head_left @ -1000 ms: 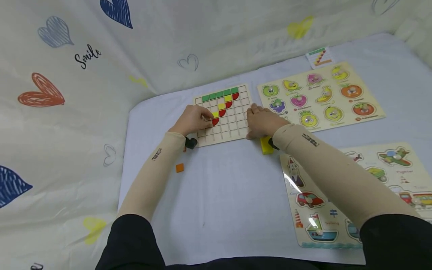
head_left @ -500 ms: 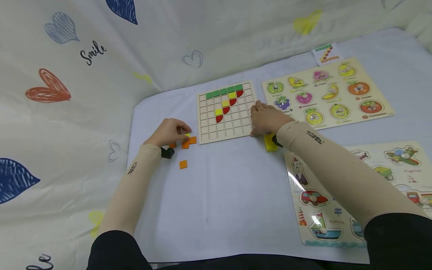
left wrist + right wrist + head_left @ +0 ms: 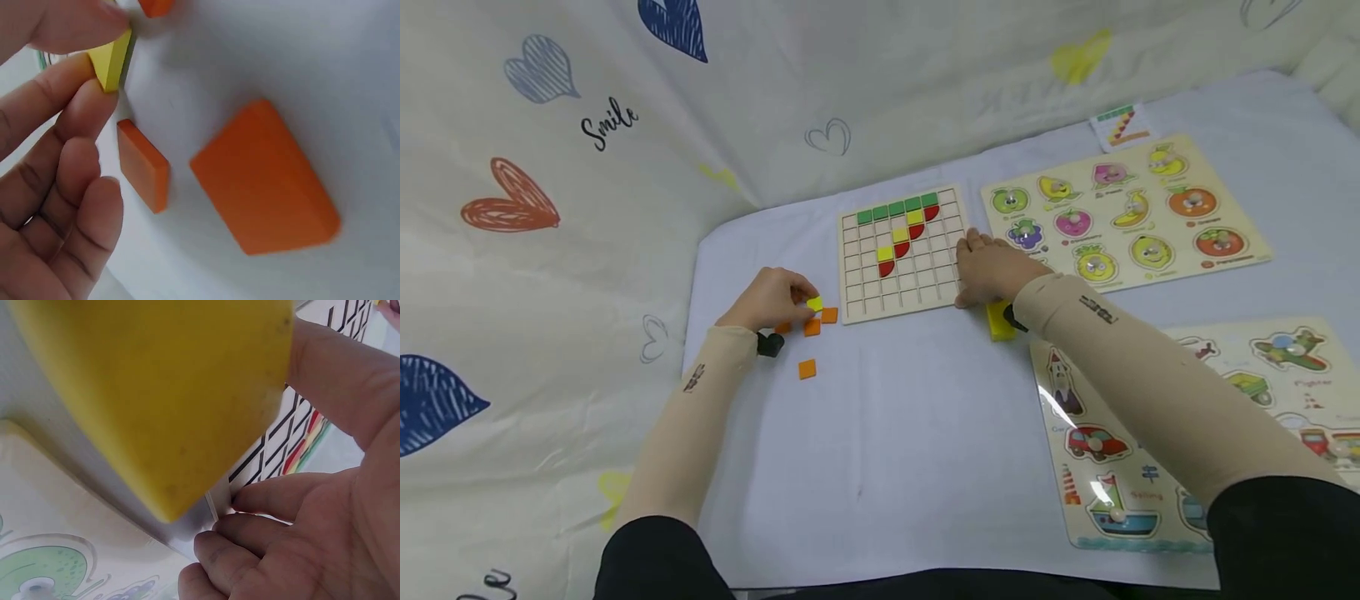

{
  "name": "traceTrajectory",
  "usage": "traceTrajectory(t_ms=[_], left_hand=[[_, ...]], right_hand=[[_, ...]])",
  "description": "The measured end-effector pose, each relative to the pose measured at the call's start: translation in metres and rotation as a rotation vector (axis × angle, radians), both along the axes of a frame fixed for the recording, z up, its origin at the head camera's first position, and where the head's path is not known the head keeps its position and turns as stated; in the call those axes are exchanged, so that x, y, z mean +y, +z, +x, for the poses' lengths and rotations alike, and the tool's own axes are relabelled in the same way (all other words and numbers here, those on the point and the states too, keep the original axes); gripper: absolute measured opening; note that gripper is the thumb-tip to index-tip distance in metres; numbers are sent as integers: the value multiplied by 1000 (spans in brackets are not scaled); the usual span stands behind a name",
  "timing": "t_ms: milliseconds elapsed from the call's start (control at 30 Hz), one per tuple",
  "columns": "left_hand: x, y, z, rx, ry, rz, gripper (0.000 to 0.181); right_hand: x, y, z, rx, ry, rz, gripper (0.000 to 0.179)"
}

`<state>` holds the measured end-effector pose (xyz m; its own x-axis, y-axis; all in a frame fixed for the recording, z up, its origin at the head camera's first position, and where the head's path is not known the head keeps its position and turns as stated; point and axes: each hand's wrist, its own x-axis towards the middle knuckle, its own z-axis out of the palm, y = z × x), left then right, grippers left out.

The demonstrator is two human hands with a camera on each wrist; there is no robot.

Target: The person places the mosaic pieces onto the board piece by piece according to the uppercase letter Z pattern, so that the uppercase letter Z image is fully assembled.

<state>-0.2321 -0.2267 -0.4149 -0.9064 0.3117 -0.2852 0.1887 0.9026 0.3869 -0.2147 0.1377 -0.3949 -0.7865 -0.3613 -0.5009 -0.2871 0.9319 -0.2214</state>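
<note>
My left hand pinches a small yellow tile between thumb and fingers, left of the wooden grid board. Several orange tiles lie close by, partly hidden by that hand in the head view. On the board, green tiles form a row near the top. Below them, yellow tiles and red rounded tiles step down to the left. My right hand rests at the board's right edge with its fingers extended. Beneath the right wrist sits a thick yellow block.
A fruit puzzle board lies right of the grid board, and a vehicle puzzle board lies nearer, partly under the right forearm. At the back is a small pattern card. A white cloth covers the table.
My left hand has gone from the grid board leftward to the loose tiles, and now holds up a yellow tile. The lowest yellow tile on the board is uncovered. My right hand stays put.
</note>
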Motion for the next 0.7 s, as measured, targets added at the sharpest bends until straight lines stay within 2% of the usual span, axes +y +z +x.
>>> traceTrajectory(t_ms=[133,267,500,700], left_hand=[[9,1,-5,47,7,19,30],[27,1,-14,67,8,51,31],[68,-2,-25,32,-13,54,31],[88,4,-31,16,-59,23,29]], right_hand=[[0,0,1,3,5,2,98],[1,-1,1,2,1,6,98],[1,-1,1,-6,0,-2,98],[1,0,3,8,1,-3,98]])
